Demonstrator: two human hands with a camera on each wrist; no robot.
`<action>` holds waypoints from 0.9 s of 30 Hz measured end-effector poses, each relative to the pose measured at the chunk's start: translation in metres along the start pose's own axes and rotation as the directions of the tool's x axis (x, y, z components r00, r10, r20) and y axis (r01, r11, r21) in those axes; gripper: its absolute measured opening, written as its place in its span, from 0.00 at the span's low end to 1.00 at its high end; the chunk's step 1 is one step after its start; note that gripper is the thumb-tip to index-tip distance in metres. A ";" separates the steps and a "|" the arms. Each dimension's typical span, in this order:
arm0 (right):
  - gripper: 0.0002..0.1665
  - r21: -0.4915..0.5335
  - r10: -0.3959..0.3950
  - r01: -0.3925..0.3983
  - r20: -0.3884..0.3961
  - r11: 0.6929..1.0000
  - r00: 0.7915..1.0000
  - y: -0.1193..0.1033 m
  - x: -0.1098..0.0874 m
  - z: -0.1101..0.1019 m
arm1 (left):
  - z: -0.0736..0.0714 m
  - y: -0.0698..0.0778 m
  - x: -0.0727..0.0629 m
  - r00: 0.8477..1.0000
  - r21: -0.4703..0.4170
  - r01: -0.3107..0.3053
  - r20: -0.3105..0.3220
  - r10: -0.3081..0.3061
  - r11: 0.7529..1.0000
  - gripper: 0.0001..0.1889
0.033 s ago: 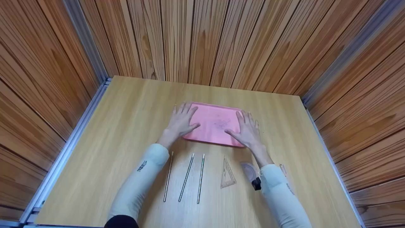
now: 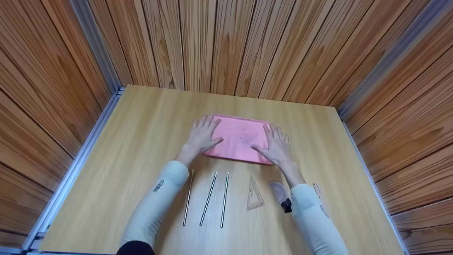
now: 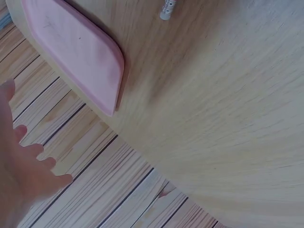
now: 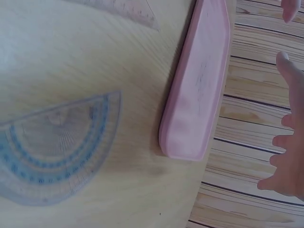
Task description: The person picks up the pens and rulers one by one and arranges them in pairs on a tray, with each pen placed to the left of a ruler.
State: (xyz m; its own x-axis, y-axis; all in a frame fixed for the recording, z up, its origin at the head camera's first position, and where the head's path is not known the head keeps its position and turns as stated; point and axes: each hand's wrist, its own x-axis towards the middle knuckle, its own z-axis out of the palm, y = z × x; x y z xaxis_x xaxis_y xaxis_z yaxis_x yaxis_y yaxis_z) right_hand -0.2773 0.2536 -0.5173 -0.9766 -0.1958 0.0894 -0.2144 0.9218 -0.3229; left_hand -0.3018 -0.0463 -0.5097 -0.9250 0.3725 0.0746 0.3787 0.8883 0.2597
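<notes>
The pink tray (image 2: 236, 147) is laid flat on the table (image 2: 148, 124), below the fingers and between the two thumbs. Its long side is stretched from the left fingers across to the right ones. A dark drawing (image 2: 248, 138) can be seen on it, just ahead of the right thumb tip. Seen from the head, the tray's left end is partly covered by the left hand (image 2: 201, 137), and its right end by the right hand (image 2: 277, 147). In both wrist views a gap is shown between hand and tray, so the tray seems to be lower than the fingers and not touched. Neither hand can be called clearly nearer to it. What seems to count most is that one short end is lined up with each hand.

The fingers of both hands are held straight and spread wide, pointed away from the body, with the thumbs turned in toward each other. Nothing is held in either hand.

Behind the left fingers, on the body side, three thin shiny sticks (image 2: 224, 200) are laid well apart from the tray. Behind the right thumb, a clear triangle ruler (image 2: 255, 206) is placed. Farther back from the right fingers, near the wrist, a clear protractor (image 2: 279, 191) is laid.
</notes>
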 end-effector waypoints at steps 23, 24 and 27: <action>0.52 0.077 -0.182 0.183 -0.027 0.980 0.983 -0.059 -0.012 0.028 | 0.019 -0.020 -0.057 0.993 -0.040 0.114 0.013 -0.114 0.993 0.38; 0.52 0.079 -0.194 0.196 -0.030 0.977 0.981 -0.061 -0.012 0.028 | 0.020 -0.021 -0.061 0.990 -0.043 0.138 0.010 -0.138 0.989 0.37; 0.51 0.067 -0.219 0.220 -0.032 0.973 0.975 -0.066 -0.011 0.030 | 0.020 -0.023 -0.068 0.983 -0.068 0.184 0.010 -0.183 0.981 0.34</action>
State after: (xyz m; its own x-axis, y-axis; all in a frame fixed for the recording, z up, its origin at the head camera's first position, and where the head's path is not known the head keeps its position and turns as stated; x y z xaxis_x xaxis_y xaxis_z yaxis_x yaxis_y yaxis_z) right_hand -0.2534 0.1845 -0.5251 -0.9049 -0.3819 0.1879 -0.4252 0.8316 -0.3574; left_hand -0.2471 -0.0868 -0.5399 -0.9784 0.2059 0.0159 0.1994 0.9214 0.3335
